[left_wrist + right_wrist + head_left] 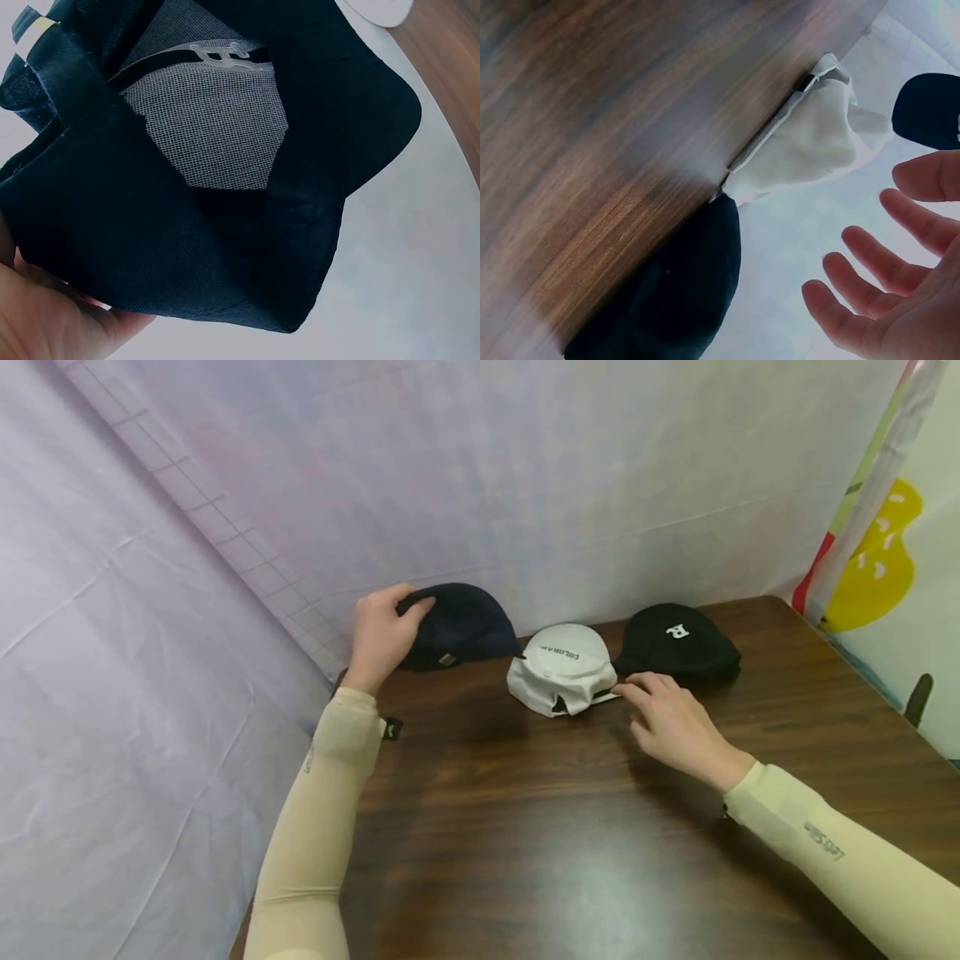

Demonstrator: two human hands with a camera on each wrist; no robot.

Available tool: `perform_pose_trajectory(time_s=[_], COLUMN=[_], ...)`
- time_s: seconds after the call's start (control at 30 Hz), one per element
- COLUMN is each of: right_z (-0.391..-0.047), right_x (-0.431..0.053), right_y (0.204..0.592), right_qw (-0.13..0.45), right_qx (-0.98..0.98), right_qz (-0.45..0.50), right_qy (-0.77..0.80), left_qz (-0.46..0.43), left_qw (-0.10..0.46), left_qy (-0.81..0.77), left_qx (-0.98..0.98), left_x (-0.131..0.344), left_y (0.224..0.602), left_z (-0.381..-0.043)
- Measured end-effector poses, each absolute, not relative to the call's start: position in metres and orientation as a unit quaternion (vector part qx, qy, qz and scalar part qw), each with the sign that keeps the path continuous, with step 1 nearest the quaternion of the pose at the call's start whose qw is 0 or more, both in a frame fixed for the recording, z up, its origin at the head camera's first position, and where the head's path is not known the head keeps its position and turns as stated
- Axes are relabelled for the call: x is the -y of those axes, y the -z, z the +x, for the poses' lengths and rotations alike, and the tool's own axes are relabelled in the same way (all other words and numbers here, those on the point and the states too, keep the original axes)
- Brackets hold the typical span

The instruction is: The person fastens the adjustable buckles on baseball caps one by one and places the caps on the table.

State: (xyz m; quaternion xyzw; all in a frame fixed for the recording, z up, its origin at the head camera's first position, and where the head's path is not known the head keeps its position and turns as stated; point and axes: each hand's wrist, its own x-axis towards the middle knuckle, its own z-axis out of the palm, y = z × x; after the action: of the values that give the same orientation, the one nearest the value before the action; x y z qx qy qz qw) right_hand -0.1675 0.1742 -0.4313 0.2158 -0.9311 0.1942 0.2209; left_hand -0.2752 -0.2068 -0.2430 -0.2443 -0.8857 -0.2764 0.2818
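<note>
My left hand (386, 631) pinches the rim of a navy cap (465, 622), thumb in front, holding it up at the table's far left. In the left wrist view, the navy cap (255, 225) shows its mesh lining and back strap, with my left hand (60, 322) at its edge. A white cap (570, 647) with dark lettering sits crumpled on the table. Right of it lies a black cap (675, 647) with a white letter. My right hand (667, 722) hovers in front of these two; the right wrist view shows its fingers (885, 262) spread and holding nothing.
The caps on the brown wooden table (525, 827) lie along its back edge, close to a pale hanging cloth (487, 485). Another pale cloth (112, 693) hangs at the left. A wall with a yellow shape (873, 568) stands at the right.
</note>
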Motion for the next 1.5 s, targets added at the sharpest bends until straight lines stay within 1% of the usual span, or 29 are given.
perform_pose_trajectory(time_s=[0.47,0.77,1.0,1.3,1.5], right_z=[-0.163,-0.161,-0.159,-0.155,-0.149], right_x=[-0.175,-0.177,-0.181,-0.185,-0.185], right_y=[0.432,0.431,0.433,0.435,0.430], right_qw=[0.219,0.204,0.205,0.215,0.210], right_qx=[0.930,0.934,0.933,0.930,0.929], right_qz=[0.211,0.200,0.197,0.196,0.194], right_qy=[-0.205,-0.216,-0.220,-0.224,-0.236], left_qz=[-0.290,-0.297,-0.314,-0.322,-0.333], left_qw=[0.259,0.243,0.231,0.180,0.165], left_qy=[0.305,0.312,0.313,0.324,0.323], left_qx=[0.869,0.869,0.866,0.871,0.870], left_x=[0.177,0.160,0.146,0.129,0.118], left_y=[0.238,0.237,0.239,0.247,0.253], left_z=[-0.253,-0.237,-0.227,-0.209,-0.201])
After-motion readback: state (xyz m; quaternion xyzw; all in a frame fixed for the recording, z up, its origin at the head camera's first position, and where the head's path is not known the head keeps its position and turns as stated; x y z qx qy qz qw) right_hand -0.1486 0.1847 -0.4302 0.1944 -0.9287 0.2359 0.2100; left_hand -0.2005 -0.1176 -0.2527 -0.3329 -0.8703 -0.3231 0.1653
